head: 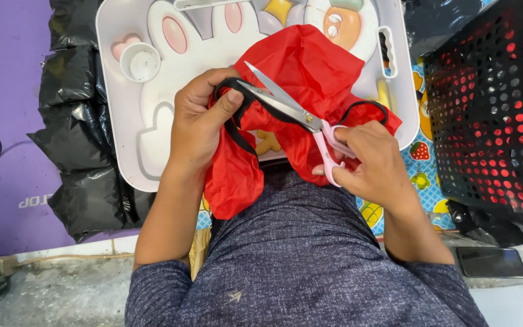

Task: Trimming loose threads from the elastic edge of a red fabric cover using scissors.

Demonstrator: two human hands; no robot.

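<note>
Head view: black basket (pixel 485 115) holds red pieces (pixel 503 163).

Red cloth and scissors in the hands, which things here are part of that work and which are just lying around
In hand:
left hand gripping the red cloth and its black strap
right hand working the pink-handled scissors, blades open

Lying about:
white rabbit-patterned tray
small white cup
black perforated basket
black plastic bags
dark phone
</note>
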